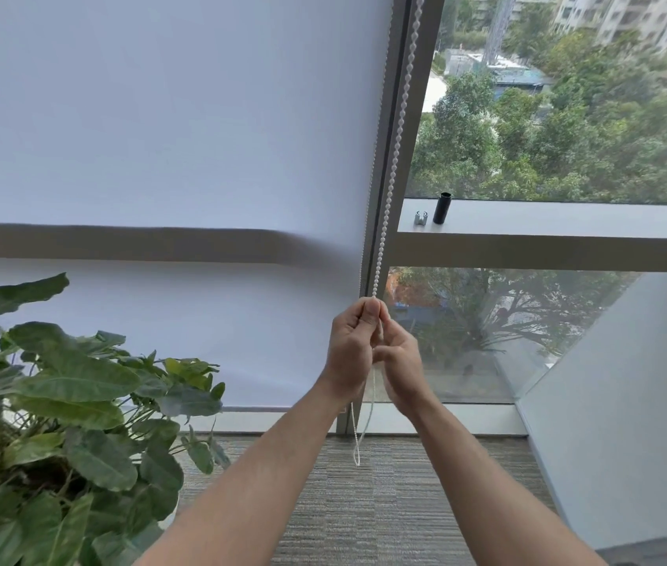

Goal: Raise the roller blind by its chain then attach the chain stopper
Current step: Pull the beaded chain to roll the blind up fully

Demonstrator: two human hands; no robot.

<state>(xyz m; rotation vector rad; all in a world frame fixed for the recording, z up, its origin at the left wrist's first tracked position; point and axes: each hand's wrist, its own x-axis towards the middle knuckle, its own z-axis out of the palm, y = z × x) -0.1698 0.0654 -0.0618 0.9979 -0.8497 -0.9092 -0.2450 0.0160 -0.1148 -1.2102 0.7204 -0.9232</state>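
Observation:
A white roller blind [168,136] covers the left window pane down almost to the floor. Its white bead chain [395,157] runs down along the grey window post. My left hand [350,349] grips the chain with curled fingers near the post. Just below and right of it, my right hand [399,365] also holds the chain, fingers curled toward the left hand. The chain's lower loop [358,447] hangs free beneath both hands. A small clear chain stopper [421,218] lies on the window's grey crossbar ledge, up and to the right of my hands.
A black cylinder [443,207] stands on the ledge [548,218] beside the stopper. A large leafy potted plant [58,402] fills the lower left. A white slanted wall [630,402] closes in the right side. Grey carpet [364,504] lies below.

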